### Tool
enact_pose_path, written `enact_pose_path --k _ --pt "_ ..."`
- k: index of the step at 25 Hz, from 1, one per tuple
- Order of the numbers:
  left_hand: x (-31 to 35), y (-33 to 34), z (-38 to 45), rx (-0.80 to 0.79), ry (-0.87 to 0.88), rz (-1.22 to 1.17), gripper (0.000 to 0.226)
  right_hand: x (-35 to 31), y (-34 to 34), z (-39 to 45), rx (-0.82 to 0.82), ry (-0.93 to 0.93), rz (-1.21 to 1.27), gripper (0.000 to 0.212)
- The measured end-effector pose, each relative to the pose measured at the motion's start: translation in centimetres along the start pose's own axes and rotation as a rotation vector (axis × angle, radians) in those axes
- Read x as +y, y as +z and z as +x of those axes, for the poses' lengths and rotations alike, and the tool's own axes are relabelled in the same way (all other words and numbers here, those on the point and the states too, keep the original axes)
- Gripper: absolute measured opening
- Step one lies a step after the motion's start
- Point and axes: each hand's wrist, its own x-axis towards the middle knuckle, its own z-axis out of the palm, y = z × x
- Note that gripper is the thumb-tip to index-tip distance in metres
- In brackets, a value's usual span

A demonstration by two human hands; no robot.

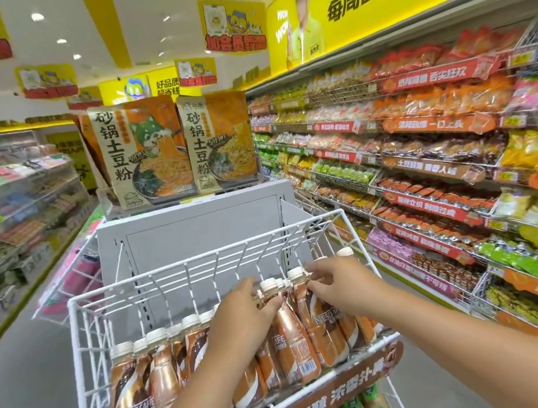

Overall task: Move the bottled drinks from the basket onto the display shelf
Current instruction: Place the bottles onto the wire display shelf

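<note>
Big white wire shelf [82,334] fills the lower middle of the frame, packed with brown coffee bottles [161,371]. Left hand [240,306] grips the necks of a few centre bottles; right hand [335,282] pinches bottle tops just right of it.

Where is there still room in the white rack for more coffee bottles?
Free: the strip behind the bottles, up to the wire rack's back rail. Crowded: the front row, packed cap to cap, where the left hand and right hand work.

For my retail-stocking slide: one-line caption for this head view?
Both hands, left and right, grip Nescafé coffee bottles in a white wire display rack.
</note>
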Motion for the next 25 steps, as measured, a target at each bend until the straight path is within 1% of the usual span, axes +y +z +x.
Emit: enact_pose_path --k 2,3,5,9,13,16,20,23,25 --pt "-0.6 -0.3 0.0 0.021 0.131 0.084 0.053 0.0 -0.2 -1.2 0.041 -0.044 -0.102 0.038" --pt "-0.9 -0.2 0.0 0.028 0.194 0.12 0.052 0.1 0.0 -1.7 0.062 -0.074 -0.165 0.039" --pt "-1.5 0.2 0.0 0.007 0.308 0.17 0.06 0.3 0.5 -2.8 0.095 -0.097 -0.286 0.045" --pt "-2.1 1.1 0.1 -0.041 0.434 0.259 0.076 1.1 2.2 -5.1 0.06 -0.021 -0.44 0.068" --pt "-1.3 2.3 -1.2 -0.04 0.541 0.291 0.08 1.8 2.5 -8.1 0.1 0.026 -0.495 0.075" --pt "0.9 3.0 -3.0 -0.058 0.638 0.317 0.077 2.9 1.2 -11.3 0.147 0.083 -0.492 0.077" --pt "5.0 4.4 -5.3 -0.063 0.777 0.328 0.077 5.8 -2.1 -16.6 0.202 0.169 -0.561 0.078" --pt "9.5 6.5 -8.6 -0.085 0.822 0.321 0.078 8.7 -4.8 -21.9 0.245 0.229 -0.596 0.079" --pt "13.6 8.5 -12.1 -0.128 0.863 0.322 0.078 11.3 -6.9 -26.4 0.268 0.272 -0.605 0.08"
